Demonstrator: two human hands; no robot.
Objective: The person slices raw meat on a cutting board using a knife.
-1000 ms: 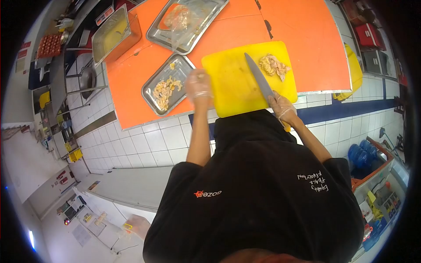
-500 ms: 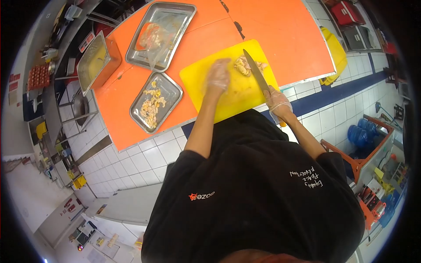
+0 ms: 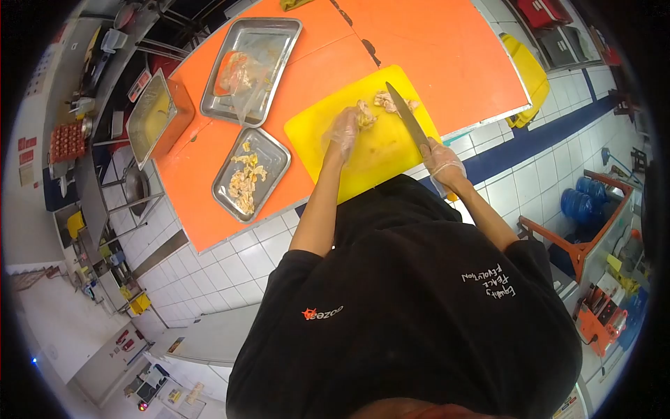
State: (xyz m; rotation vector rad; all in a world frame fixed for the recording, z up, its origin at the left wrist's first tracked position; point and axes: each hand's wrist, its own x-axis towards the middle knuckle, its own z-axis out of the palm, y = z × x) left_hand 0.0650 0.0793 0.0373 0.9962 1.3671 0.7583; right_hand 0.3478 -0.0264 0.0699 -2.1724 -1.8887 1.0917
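Observation:
My left hand (image 3: 342, 131), in a clear plastic glove, is closed on a piece of meat (image 3: 365, 116) over the yellow cutting board (image 3: 370, 164). Also gloved, my right hand (image 3: 442, 163) grips a long knife (image 3: 408, 117) whose blade points up across the board's right part. More pale meat pieces (image 3: 388, 103) lie on the board partly behind the blade. Left of the board, a small metal tray (image 3: 225, 199) holds several chopped pieces. A larger metal tray (image 3: 278, 66) beyond it contains a plastic bag (image 3: 241, 77) with orange and pale contents.
An orange table (image 3: 447, 63) carries the board and trays. At its left edge stands a deep metal container (image 3: 176, 112) with yellowish contents. A yellow object (image 3: 527, 80) is beyond the right edge. Blue water bottles (image 3: 583, 199) sit in a rack at the right.
My left hand, blurred before, now grips a piece of meat drawn left from the pile. The knife stays nearly in place. The view has shifted slightly.

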